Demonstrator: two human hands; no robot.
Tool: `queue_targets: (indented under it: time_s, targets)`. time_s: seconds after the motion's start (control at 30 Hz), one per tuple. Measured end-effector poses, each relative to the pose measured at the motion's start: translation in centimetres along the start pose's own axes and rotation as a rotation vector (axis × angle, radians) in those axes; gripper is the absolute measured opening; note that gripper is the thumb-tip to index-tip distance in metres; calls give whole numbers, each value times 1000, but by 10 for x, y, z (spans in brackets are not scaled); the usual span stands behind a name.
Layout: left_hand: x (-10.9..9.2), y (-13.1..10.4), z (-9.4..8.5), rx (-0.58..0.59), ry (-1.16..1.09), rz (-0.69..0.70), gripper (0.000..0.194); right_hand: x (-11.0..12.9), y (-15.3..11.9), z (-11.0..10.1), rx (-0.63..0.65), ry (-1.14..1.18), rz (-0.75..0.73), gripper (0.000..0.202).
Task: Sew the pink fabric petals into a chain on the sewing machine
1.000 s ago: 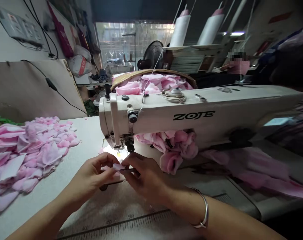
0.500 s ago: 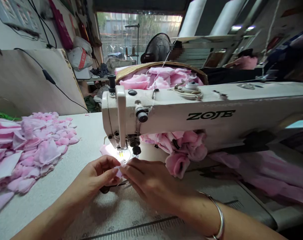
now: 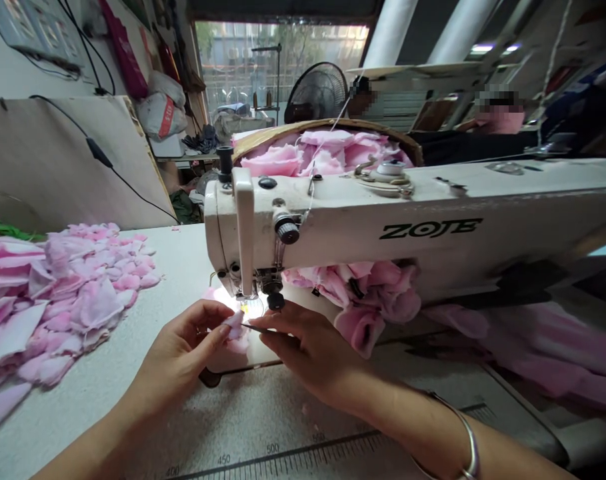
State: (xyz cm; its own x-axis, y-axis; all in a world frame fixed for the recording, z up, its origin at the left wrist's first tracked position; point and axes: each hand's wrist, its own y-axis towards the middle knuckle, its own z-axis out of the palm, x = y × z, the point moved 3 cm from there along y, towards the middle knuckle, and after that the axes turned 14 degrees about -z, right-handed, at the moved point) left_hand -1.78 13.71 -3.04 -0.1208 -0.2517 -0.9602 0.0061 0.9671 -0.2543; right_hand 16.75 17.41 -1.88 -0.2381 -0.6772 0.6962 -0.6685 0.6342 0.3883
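In the head view, my left hand (image 3: 183,343) pinches a small pale pink fabric piece (image 3: 237,327) between thumb and fingers, just in front of the lit needle area. My right hand (image 3: 317,353) is closed around a slim dark pointed tool (image 3: 263,329), mostly hidden by the fingers. Its tip points left and reaches the fabric's edge. Both hands are by the presser foot of a white sewing machine (image 3: 333,233). Behind my right hand, several pink fabric flowers (image 3: 373,300) sit under the machine arm.
A heap of pink fabric petals (image 3: 77,300) covers the left of the table (image 3: 183,260). A basket (image 3: 415,150) of pink pieces stands behind the machine. More pink fabric (image 3: 527,353) lies right. Two people and a fan (image 3: 317,93) are farther back.
My right hand has moved slightly right and up, away from my left fingers, and the dark pointed tool now shows in it. My left hand still holds the fabric, now more exposed.
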Motion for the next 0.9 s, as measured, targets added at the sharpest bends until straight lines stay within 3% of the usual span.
queue_targets:
  time_s: [0.4, 0.9]
  targets:
    - [7, 2, 1, 5, 81, 40, 20, -8, 5, -3, -31, 75, 119, 17]
    - [7, 1, 2, -28, 153, 85, 20, -5, 5, -3, -18, 70, 88, 19]
